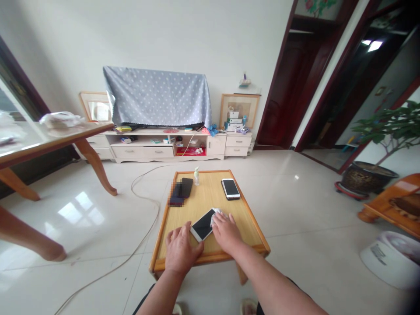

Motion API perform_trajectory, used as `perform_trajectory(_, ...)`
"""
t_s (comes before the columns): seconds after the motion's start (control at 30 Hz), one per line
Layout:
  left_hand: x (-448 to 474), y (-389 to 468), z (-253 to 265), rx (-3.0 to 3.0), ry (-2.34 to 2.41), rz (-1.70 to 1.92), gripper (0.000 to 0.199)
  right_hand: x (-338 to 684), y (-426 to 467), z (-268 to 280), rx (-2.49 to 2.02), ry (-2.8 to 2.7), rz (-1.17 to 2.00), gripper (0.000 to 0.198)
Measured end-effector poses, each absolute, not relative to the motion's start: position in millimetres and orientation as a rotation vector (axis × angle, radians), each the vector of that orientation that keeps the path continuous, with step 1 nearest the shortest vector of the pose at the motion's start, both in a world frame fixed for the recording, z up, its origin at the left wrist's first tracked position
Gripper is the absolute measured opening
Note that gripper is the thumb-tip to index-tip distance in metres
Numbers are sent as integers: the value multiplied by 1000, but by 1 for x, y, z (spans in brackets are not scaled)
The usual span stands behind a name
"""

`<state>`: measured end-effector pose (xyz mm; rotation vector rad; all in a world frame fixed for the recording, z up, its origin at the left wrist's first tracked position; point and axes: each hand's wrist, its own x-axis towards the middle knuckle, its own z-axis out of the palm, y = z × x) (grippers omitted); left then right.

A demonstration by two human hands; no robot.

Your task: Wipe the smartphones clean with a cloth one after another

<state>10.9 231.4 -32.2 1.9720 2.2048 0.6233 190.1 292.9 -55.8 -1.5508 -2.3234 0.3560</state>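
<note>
A white smartphone (202, 226) with a dark screen lies at a slant near the front of the small wooden table (210, 183). My left hand (181, 248) grips its near left end, with the fingers at one corner and the thumb at another. Under the fingers of my right hand (227, 231) is a crumpled white tissue (215, 212), pressed on the phone's far right end. Part of the tissue is hidden by those fingers. Further back on the table lies a second white phone (231, 188), on top of something dark.
A small pump bottle (197, 176) stands at the table's back left, near a dark flat case (187, 188) and a pixelated item (177, 195). A cable (154, 218) runs over the floor to the left. A white bucket (390, 258) stands on the right.
</note>
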Motion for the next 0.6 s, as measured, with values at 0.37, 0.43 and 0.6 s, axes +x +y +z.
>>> perform_trajectory(0.37, 8, 232, -36, 2065, 2127, 758, 31, 209, 327, -62, -1395, -2071, 420, 48)
perform_trajectory(0.43, 7, 232, -36, 2089, 2089, 785, 30, 210, 333, -56, -1379, -2036, 417, 43)
perform_trajectory(0.6, 6, 234, -35, 2074, 2085, 824, 37, 215, 341, -44, -1320, -1967, 428, 33)
